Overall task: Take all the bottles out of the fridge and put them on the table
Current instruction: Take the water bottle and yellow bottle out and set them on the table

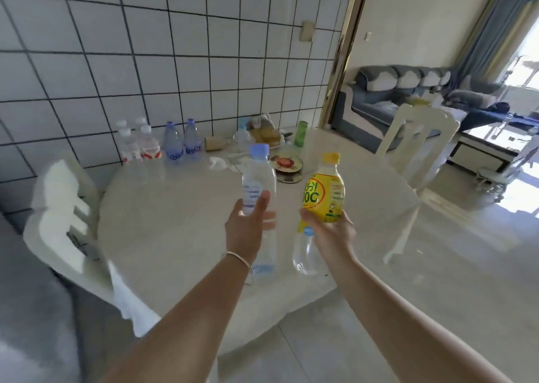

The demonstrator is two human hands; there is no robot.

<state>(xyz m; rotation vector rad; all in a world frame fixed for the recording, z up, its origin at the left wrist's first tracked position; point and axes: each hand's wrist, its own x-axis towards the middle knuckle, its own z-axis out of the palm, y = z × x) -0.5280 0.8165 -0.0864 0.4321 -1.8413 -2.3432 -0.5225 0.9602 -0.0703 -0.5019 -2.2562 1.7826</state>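
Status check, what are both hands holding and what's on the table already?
Left hand grips clear water bottle. Right hand grips yellow drink bottle. Six bottles stand at the table's far edge.

My left hand (248, 225) grips a clear bottle (258, 184) with a pale blue cap and blue-printed label. My right hand (329, 231) holds a yellow-labelled bottle (323, 196), yellow cap, clear base. Upper left of frame: white wall tiles (175, 47), dark grid lines. Green bottle (301, 134) at centre. Cream table (175, 222).
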